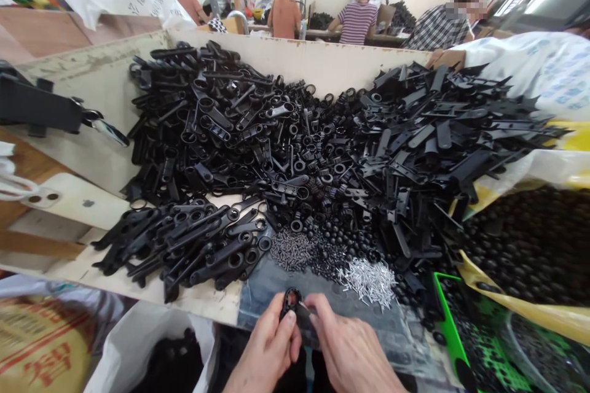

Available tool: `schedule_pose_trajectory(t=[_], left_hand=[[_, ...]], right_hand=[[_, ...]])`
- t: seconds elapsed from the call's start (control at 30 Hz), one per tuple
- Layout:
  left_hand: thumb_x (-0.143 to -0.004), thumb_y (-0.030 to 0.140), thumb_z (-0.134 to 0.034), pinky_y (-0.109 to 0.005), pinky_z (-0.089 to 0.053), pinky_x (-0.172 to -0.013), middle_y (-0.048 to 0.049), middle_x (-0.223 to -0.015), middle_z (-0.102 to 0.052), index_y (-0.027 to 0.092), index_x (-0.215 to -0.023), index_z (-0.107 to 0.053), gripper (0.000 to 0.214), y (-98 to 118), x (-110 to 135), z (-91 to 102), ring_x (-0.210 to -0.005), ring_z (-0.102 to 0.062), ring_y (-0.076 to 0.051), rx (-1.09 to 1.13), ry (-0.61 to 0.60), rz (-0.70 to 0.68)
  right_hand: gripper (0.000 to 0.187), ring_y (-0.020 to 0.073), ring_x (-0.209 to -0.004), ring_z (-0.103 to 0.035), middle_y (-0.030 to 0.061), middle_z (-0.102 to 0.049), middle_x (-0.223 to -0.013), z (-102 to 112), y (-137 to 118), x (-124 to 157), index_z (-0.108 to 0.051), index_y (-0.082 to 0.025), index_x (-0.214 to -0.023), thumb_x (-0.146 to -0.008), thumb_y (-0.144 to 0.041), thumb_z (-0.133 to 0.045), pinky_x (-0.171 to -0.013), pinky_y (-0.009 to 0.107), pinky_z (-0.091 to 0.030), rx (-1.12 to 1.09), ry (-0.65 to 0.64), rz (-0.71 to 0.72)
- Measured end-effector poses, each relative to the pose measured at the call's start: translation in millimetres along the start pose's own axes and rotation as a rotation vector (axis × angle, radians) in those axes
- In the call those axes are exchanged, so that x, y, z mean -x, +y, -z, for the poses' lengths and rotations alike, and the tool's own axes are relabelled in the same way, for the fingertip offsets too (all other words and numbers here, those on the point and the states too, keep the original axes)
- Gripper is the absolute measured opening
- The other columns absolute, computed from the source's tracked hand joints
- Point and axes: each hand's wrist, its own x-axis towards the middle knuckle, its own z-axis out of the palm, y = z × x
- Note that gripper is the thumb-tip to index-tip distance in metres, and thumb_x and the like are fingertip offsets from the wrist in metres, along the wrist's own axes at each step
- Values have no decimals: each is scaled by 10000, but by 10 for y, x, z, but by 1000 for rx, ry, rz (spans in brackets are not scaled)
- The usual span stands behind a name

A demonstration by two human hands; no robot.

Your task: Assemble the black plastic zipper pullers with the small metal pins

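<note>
At the front edge of the work surface, my left hand (pixel 271 338) is closed round a black plastic part with a ring-shaped end (pixel 292 298); its thumb presses on the body below the ring. My right hand (pixel 343 341) sits just right of it, thumb and forefinger pinched at the ring's side. What those fingertips hold, if anything, is hidden. Beyond the hands lie a heap of small silver pins (pixel 369 280), a pile of small grey cylindrical pieces (pixel 291 249) and black balls (pixel 353 237). Ring-ended black parts (pixel 198 245) lie in a stack to the left.
Large heaps of black handle-like parts (pixel 221 110) and flat black pieces (pixel 442 123) fill the walled table. A green tray (pixel 447 325) and an open bag of black balls (pixel 530 245) stand right. A white sack (pixel 117 344) stands front left. Several people sit beyond the back wall (pixel 332 61).
</note>
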Motion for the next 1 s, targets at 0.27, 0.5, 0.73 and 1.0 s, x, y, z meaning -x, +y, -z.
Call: schedule_pose_trajectory(t=[0.27,0.5,0.73,1.0], left_hand=[[-848,765,-557,-203,-144,-401,106,-559,-496,206,-1160,-498,643,14,3,-2,-414,-229,-46,20,1,-12],[-817,774,-594,-195,-135,-415,103,-543,-493,204,-1137,-508,660,37,8,-37,-440,-228,-54,55,30,18],[-805,791,-588,-202,-137,-413,95,-543,-507,208,-1165,-510,689,40,17,-42,-419,-255,-56,31,58,53],[-821,765,-595,-195,-191,-437,75,-550,-510,216,-1188,-556,661,-9,9,-46,-457,-335,-84,29,80,59]], right_hand=[[358,195,-646,-761,-1,-786,-841,-259,39,-1,-457,-252,-1127,-840,-37,-465,-503,292,-265,64,-17,-14],[294,197,-752,-779,29,-799,-933,61,-63,-60,-524,-233,-1065,-866,-26,-464,-530,274,-314,50,-188,-31],[353,228,-730,-782,36,-804,-914,122,-85,-102,-562,-228,-1107,-829,-18,-502,-521,289,-316,140,-251,-33],[447,265,-722,-790,72,-803,-910,162,-110,-179,-571,-186,-1209,-790,-33,-585,-519,282,-397,265,-344,-5]])
